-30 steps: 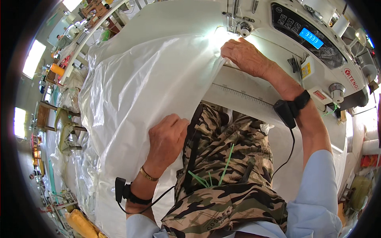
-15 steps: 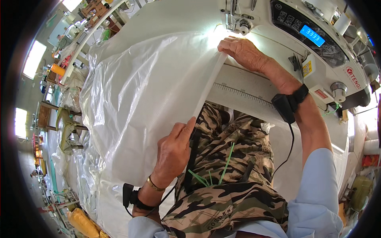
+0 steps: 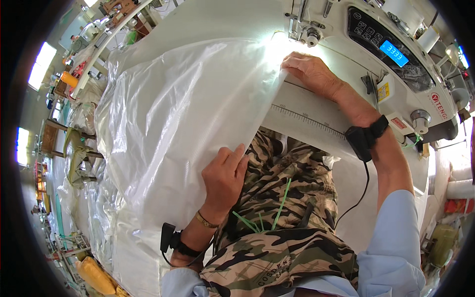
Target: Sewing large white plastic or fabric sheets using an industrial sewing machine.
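Observation:
A wide translucent white plastic sheet (image 3: 173, 114) drapes over the left part of the table. Just below the lit needle area of a sewing machine (image 3: 336, 29), my right hand (image 3: 311, 73) pinches the sheet's upper right corner. My left hand (image 3: 225, 173) lies lower on the sheet's right edge, with that edge held between thumb and fingers. The sheet's edge runs in a slanting line from one hand to the other. Bright lamp light washes out the spot around the needle.
A ruler scale (image 3: 307, 118) is marked along the table's front edge. At the upper right is a control panel with a lit blue display (image 3: 394, 53). Green strips (image 3: 282, 203) lie on my camouflage apron (image 3: 287, 242). A stool (image 3: 76, 153) stands at the left.
My right hand has drawn slightly down and away from the needle, holding the sheet's corner. My left thumb and fingers have shifted at the edge. The whole view has shifted a little.

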`<state>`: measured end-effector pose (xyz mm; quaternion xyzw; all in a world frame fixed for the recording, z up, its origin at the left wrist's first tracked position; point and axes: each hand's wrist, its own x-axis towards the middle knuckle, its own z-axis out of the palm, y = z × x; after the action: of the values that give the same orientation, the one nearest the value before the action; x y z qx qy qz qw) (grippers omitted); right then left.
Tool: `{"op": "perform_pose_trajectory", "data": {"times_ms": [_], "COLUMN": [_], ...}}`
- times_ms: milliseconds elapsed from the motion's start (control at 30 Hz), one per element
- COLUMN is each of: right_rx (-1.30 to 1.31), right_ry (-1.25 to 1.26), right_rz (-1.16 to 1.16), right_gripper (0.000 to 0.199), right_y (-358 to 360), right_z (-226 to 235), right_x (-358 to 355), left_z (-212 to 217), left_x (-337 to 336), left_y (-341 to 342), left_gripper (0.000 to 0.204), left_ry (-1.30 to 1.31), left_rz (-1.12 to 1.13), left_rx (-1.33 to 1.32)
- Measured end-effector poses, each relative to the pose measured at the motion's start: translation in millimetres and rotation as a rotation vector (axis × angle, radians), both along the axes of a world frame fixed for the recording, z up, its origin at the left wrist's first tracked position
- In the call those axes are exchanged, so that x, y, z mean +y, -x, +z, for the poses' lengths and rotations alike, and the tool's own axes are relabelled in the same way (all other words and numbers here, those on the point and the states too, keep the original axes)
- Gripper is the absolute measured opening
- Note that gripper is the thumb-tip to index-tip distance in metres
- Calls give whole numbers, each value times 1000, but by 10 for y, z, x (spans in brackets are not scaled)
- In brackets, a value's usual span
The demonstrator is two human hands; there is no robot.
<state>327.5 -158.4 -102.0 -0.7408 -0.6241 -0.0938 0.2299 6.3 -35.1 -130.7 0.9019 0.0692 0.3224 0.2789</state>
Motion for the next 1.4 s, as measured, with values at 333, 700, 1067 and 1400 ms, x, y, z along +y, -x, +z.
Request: {"op": "perform_pose_trajectory", "data": {"times_ms": [333, 700, 1067, 1400], "right_rx": [-70, -176, 15, -78], "right_ry": [13, 17, -74, -9], "right_rz": [9, 51, -192, -509], "right_gripper": [11, 8, 24, 47], "right_y": [-32, -93, 140, 381], "right_z": [-50, -36, -54, -76], "right_x": [24, 101, 129, 11], "left_z": [101, 233, 209, 71], "left_x": [55, 71, -66, -39], "left_y": [-56, -1, -260, -240], "left_gripper": [13, 27, 26, 28], "left_ry": [43, -62, 64, 87], "left_rz": [26, -23, -447, -410], "left_rx": [-21, 135, 272, 216]}}
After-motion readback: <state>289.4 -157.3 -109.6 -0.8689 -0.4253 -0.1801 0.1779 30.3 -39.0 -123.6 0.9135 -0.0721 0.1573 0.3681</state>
